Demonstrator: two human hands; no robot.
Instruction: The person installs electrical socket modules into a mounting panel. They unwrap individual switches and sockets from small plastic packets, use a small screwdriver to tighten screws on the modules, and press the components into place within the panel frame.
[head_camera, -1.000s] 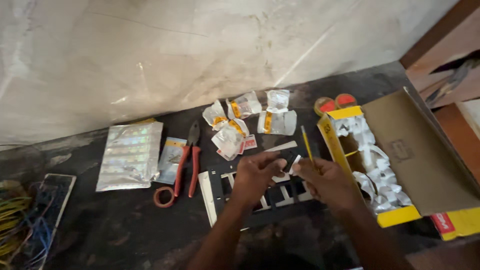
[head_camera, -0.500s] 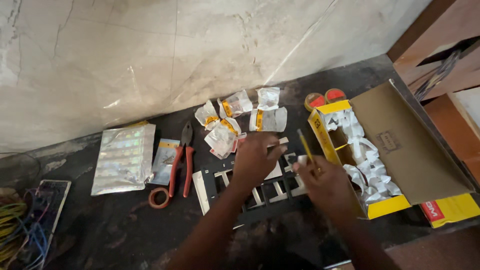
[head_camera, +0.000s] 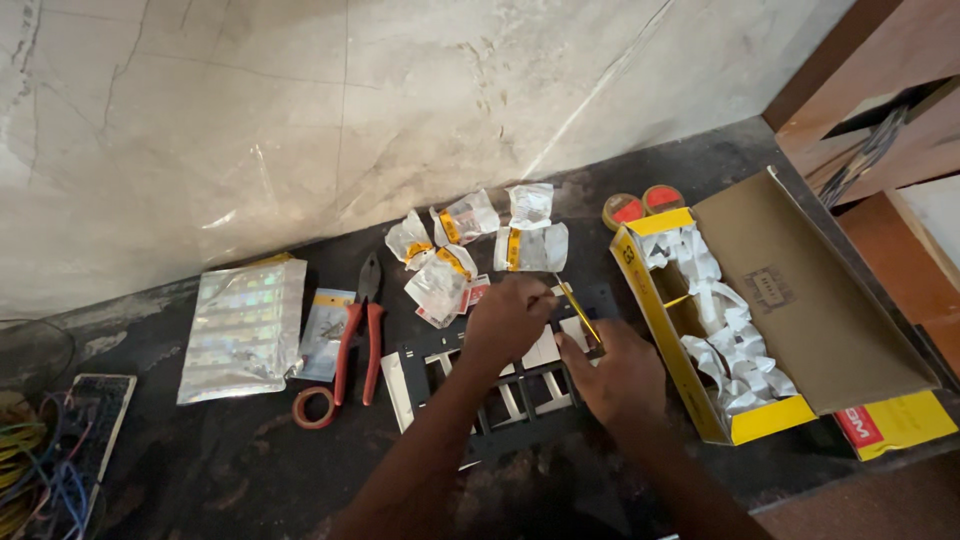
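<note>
Both hands are down over a dark switch frame (head_camera: 500, 400) lying flat near the front edge of the dark counter (head_camera: 200, 470), roughly in the middle. The left hand (head_camera: 510, 320) comes in from the bottom with the forearm angled up and to the right, knuckles up, fingers curled down onto the back part of the frame, pressing or pinching something there, can't really see what's under the fingers. The right hand (head_camera: 620, 375) sits just beside it, also palm down, and it's closed around a thin yellow-handled screwdriver (head_camera: 580, 312) that sticks up and away from the thumb side, toward the back.

Surface stuff: right behind the hands there's a little heap of clear plastic packets (head_camera: 480, 250) with yellow strips, well inside the counter. Toward the right edge, an open yellow cardboard box (head_camera: 760, 300) full of white wrapped parts, its lid flap thrown back, and two small red-topped tape rolls (head_camera: 640, 205) behind its far corner. Left of the frame are red-handled pliers (head_camera: 362, 325), a reddish tape ring (head_camera: 313, 407) nearer the front, and a shiny silver pouch (head_camera: 245, 328). At the far left corner there's a tangle of coloured wires (head_camera: 35, 480).

Behind the counter is a pale marble-looking wall (head_camera: 350, 110), wooden shelving (head_camera: 880, 110) off to the right.
</note>
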